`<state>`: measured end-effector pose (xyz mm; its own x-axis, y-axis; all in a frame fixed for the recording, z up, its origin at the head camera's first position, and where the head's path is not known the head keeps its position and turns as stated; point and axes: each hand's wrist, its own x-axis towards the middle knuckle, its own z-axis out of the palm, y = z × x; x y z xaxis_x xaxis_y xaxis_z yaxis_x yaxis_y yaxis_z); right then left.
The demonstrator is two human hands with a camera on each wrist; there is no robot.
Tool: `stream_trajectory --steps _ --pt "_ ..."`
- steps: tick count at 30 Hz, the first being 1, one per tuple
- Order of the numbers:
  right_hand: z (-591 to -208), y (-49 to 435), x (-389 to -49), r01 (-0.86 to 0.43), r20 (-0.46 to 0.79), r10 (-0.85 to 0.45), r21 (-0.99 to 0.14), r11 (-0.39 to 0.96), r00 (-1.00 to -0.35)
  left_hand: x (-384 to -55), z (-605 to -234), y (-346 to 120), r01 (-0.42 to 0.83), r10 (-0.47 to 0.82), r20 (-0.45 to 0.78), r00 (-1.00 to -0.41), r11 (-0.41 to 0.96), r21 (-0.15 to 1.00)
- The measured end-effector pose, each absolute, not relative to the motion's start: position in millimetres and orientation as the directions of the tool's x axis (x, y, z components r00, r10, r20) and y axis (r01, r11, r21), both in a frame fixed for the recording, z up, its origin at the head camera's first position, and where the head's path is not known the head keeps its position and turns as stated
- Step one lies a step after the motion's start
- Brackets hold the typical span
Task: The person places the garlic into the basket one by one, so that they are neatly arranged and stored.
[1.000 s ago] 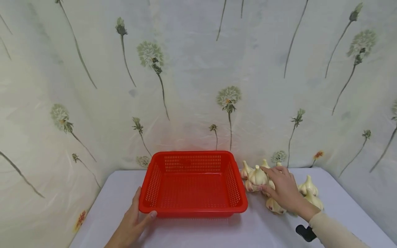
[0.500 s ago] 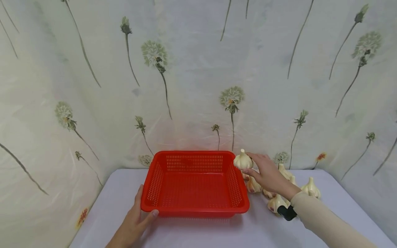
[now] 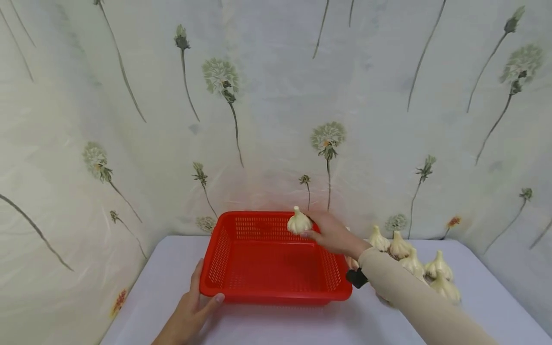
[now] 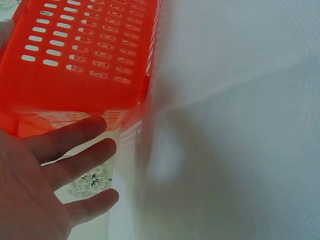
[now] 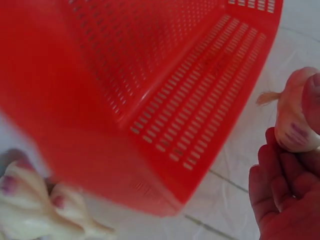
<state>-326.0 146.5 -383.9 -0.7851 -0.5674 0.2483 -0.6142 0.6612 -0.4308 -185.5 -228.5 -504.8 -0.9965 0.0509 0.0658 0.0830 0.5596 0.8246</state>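
Observation:
A red perforated plastic basket (image 3: 276, 268) stands on the table. At its front left corner is my left hand (image 3: 187, 309), the thumb at the front rim and fingers along the left side. In the left wrist view the fingers (image 4: 80, 170) look straight and spread beside the basket wall. My right hand (image 3: 334, 232) holds a garlic bulb (image 3: 299, 223) over the basket's back right part, stem up, between thumb and fingers. The right wrist view shows the held garlic bulb (image 5: 295, 115) with its root tuft. No garlic is visible inside the basket.
Several garlic bulbs (image 3: 411, 263) are grouped on the white table (image 3: 487, 306) right of the basket, some hidden by my right sleeve (image 3: 414, 297). A flower-patterned curtain (image 3: 267, 120) hangs behind the table.
My right hand has lifted a garlic bulb from the pile and carried it left, past the basket's right rim. The left hand has kept its place at the basket corner.

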Motion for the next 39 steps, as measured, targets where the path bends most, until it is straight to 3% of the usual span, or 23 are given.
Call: stream_trajectory --steps 14,23,39 --pt "-406 97 -353 -0.551 0.152 -0.570 -0.540 0.636 -0.807 -183 -506 -231 0.084 0.048 0.069 -0.996 0.543 0.836" --pt "-426 61 -363 -0.490 0.110 -0.518 -0.536 0.688 -0.848 -185 -509 -233 0.136 0.066 0.119 -0.991 0.500 0.855" --pt "-457 14 -377 -0.559 0.090 -0.598 -0.486 0.672 -0.797 -189 -511 -234 0.160 0.065 0.146 -0.987 0.449 0.879"
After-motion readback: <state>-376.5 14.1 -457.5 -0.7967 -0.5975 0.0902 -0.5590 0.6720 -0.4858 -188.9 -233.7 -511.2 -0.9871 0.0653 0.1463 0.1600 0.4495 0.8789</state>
